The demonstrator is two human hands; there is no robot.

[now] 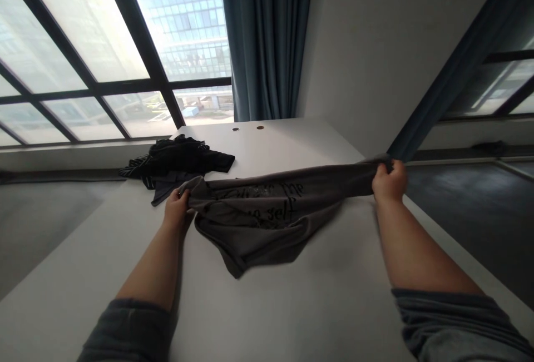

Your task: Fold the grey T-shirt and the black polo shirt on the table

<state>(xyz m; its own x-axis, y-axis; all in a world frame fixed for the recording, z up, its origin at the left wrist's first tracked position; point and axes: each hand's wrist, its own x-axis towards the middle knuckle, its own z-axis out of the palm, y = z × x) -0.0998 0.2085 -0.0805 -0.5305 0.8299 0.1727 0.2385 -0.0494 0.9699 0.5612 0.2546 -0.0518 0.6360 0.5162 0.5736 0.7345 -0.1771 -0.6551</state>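
A dark grey shirt (321, 184) with black lettering is stretched sideways between my two hands over the white table. My left hand (178, 203) is closed on the shirt's left end, where the cloth bunches up. At the opposite end, my right hand (390, 181) grips the fabric at the upper right. The upper edge runs fairly straight from hand to hand, while the lower part sags in folds toward me. Whether the hanging part touches the tabletop I cannot tell.
A heap of black clothes (179, 156) lies at the table's far left edge. The white table (275, 306) has two round holes near its far end. Beyond it are a blue curtain (267, 39), a pale wall (359, 45) and large windows (192, 28).
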